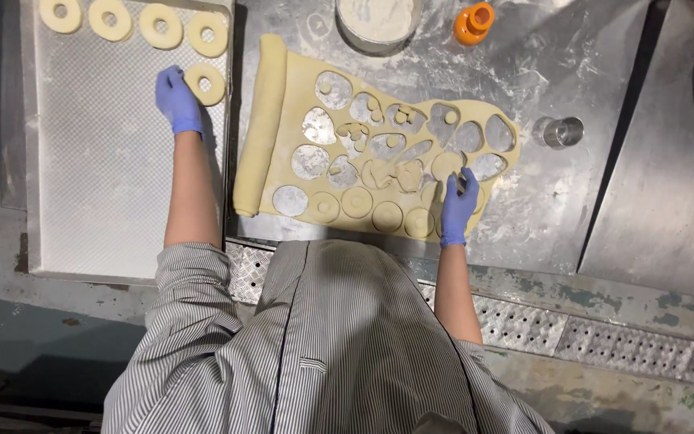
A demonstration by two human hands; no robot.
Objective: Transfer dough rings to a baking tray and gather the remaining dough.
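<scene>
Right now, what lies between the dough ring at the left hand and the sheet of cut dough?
In the head view, only the tray's raised right rim and the sheet's rolled-up edge separate the dough ring at the left hand from the cut dough sheet.

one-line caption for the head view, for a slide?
Gloved left hand sets a dough ring on the perforated tray while the right hand lifts another from the cut dough sheet.

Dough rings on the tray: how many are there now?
5. Four sit in a row along the top edge of the tray; the fifth dough ring lies below the rightmost, at the left hand. None appear hidden.
</scene>
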